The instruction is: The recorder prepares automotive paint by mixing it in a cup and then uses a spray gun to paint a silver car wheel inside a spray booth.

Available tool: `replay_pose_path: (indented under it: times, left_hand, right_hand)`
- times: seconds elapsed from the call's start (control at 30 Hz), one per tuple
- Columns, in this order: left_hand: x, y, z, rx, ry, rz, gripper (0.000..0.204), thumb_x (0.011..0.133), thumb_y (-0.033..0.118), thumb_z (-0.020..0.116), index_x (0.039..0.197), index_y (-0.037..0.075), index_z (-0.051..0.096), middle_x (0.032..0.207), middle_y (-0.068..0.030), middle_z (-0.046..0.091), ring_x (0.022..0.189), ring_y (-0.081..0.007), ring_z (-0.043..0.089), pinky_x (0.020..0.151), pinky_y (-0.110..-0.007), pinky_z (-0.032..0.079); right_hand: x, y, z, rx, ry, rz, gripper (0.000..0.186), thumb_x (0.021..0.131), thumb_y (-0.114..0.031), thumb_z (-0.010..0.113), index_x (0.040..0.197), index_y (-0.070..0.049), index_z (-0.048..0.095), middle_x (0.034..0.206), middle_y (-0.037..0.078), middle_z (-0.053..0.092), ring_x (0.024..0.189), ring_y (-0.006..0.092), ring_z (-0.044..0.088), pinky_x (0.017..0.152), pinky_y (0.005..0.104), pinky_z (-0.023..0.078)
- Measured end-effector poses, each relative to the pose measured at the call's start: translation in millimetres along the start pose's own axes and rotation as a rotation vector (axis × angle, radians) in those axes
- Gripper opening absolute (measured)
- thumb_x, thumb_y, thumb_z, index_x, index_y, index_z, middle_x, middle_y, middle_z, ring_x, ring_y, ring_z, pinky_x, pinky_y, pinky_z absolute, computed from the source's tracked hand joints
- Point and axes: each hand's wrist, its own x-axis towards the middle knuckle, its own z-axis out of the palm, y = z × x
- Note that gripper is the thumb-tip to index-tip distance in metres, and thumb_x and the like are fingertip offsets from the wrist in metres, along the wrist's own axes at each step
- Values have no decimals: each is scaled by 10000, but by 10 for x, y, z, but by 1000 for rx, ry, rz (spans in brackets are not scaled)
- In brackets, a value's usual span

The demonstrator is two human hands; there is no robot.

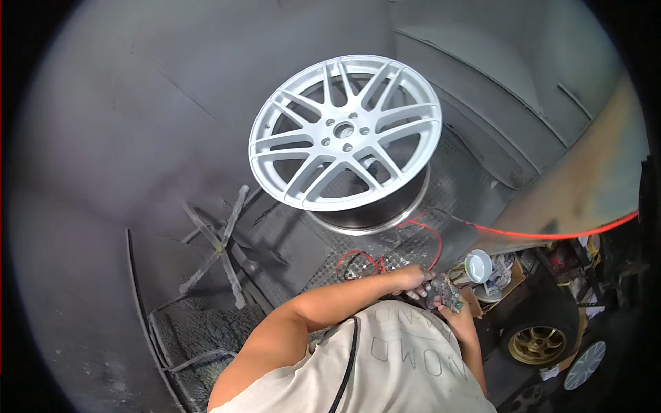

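Note:
Close in front of my shirt, both hands are on a paint-smeared spray gun point(446, 294). My left hand point(411, 278) reaches in from the left, its fingers closed at the gun's left side. From the right, my right hand point(457, 317) wraps around the gun; part of its grip is hidden by the gun and shirt. Just beyond the gun is a round cup point(478, 266) with a white inside; I cannot tell if it is joined to the gun. A white multi-spoke wheel rim point(329, 131) stands raised ahead, face up and tilted, apart from both hands.
A red hose point(544, 235) loops across the floor and runs off right. A grey cross-shaped stand point(222, 249) is at the left. To the right are a tyre with a gold wheel point(538, 343), a silver wheel cover point(585, 365) and a cluttered box point(509, 279). Grey walls curve around.

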Motion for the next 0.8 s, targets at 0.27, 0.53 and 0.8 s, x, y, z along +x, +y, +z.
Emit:
replay_pose_path:
  times: [0.27, 0.53, 0.8]
  left_hand:
    - [19, -233, 604, -1, 71, -125, 398, 1048, 361, 523, 1269, 47, 627, 964, -79, 646, 759, -189, 634, 664, -388, 597]
    - [-7, -442, 1073, -87, 114, -77, 385, 1051, 304, 516, 1281, 4, 587, 1052, -95, 643, 874, -186, 662, 691, -356, 641]
    - [-39, -509, 1039, -141, 112, 7, 400, 1048, 267, 535, 1362, 19, 552, 1144, -94, 649, 917, -187, 668, 705, -352, 634]
  right_hand:
    - [-409, 238, -330, -73, -68, 108, 489, 913, -112, 652, 1364, 37, 537, 1104, 118, 705, 1009, 205, 670, 946, 335, 511]
    - [-815, 325, -594, -429, -35, 44, 597, 952, -238, 630, 1452, 43, 465, 1439, 294, 525, 1369, 382, 501, 1143, 408, 380]
    - [-745, 329, -648, -404, -74, -50, 625, 919, -165, 644, 1467, 55, 440, 1400, 290, 561, 1339, 380, 534, 1109, 400, 411]
